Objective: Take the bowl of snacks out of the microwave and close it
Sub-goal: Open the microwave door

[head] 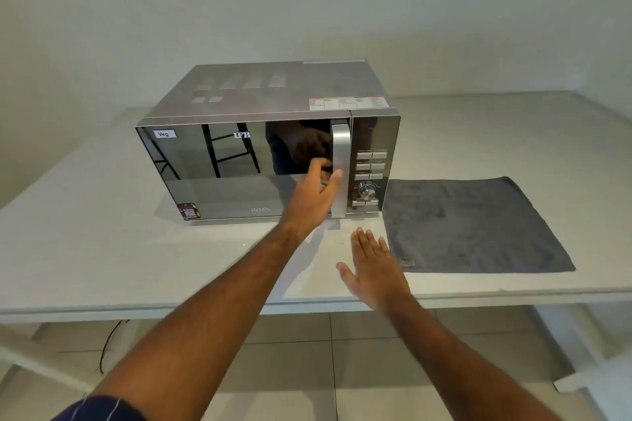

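Observation:
A silver microwave [273, 106] with a dark mirrored door [219, 161] stands on the white table [102, 249], and the door is shut. My left hand [313, 196] curls around the lower part of the vertical silver door handle [341, 154], fingers behind it and thumb on its front. My right hand [374, 267] hovers flat and open above the table in front of the microwave, holding nothing. The bowl of snacks is hidden; the door shows only reflections.
A grey cloth [478, 225] lies flat on the table to the right of the microwave. The control panel [371, 174] with buttons and a knob is right of the handle. A wall stands behind; tiled floor [307, 369] lies below the table's front edge.

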